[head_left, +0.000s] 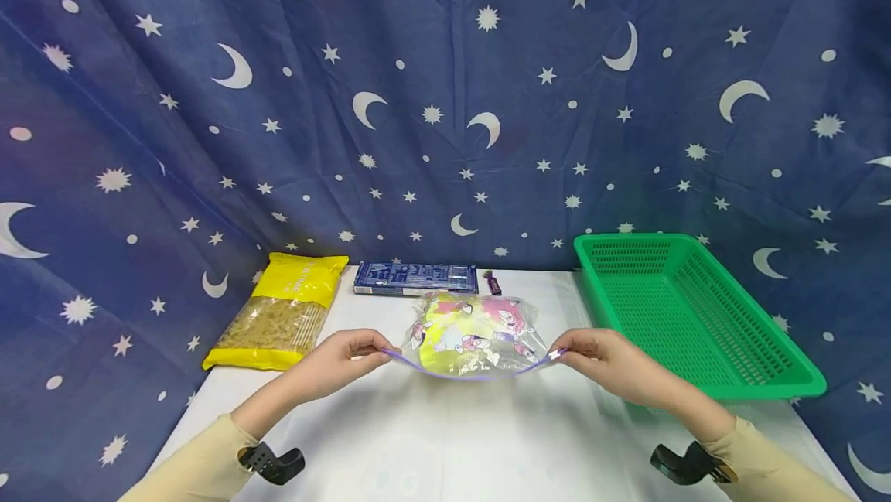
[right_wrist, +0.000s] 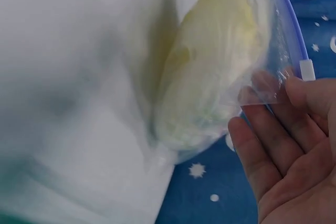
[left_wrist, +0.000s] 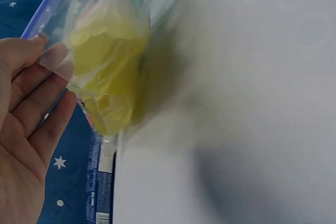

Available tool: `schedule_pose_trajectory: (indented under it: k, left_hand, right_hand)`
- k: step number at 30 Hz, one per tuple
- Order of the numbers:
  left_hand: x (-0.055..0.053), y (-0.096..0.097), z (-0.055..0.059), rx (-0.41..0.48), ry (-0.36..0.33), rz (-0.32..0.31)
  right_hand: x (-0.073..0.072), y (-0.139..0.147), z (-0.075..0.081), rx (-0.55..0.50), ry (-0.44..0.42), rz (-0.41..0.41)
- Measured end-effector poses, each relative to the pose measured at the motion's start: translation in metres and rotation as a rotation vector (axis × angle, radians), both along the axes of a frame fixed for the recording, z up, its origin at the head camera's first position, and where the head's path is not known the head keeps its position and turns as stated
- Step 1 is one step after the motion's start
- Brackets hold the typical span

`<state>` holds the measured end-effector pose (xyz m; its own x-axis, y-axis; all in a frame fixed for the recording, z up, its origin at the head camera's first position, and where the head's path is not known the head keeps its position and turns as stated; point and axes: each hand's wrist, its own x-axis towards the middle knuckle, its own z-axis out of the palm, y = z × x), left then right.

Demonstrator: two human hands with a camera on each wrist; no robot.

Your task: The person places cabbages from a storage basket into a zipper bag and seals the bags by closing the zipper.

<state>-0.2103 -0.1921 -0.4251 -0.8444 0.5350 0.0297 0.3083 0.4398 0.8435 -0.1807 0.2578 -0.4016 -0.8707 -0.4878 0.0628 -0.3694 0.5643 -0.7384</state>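
A clear zip bag (head_left: 480, 336) with a purple slider seal and printed cartoon figures holds something yellow and pale inside. My left hand (head_left: 355, 363) pinches the left end of its seal strip between thumb and fingers. At the other end, my right hand (head_left: 602, 363) pinches the strip beside the white slider (head_left: 554, 355). Between the two hands the strip sags, with the bag's body lying toward the back. The left wrist view shows the yellow contents (left_wrist: 107, 72) through the film; what they are cannot be told.
At the back left lies a yellow pasta packet (head_left: 278, 312). A flat blue package (head_left: 415, 278) and a small dark wrapped sweet (head_left: 492, 283) lie behind the bag. The green basket (head_left: 696, 316) stands on the right of the white table (head_left: 445, 440), before a star-patterned curtain (head_left: 445, 138).
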Motion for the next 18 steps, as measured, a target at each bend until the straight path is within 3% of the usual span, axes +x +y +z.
schedule_pose_trajectory:
  k: [7,15,18]
  left_hand:
    - [0.016,-0.002,-0.016,-0.142,0.042,-0.09]
    - [0.02,-0.004,-0.031,-0.142,0.112,-0.196]
    - [0.021,-0.006,-0.036,-0.143,0.065,-0.252]
  right_hand:
    - [0.016,-0.004,-0.023,0.061,-0.037,0.111]
    - [0.022,-0.005,-0.036,0.099,-0.01,0.132]
    - [0.024,-0.005,-0.039,0.123,-0.013,0.135]
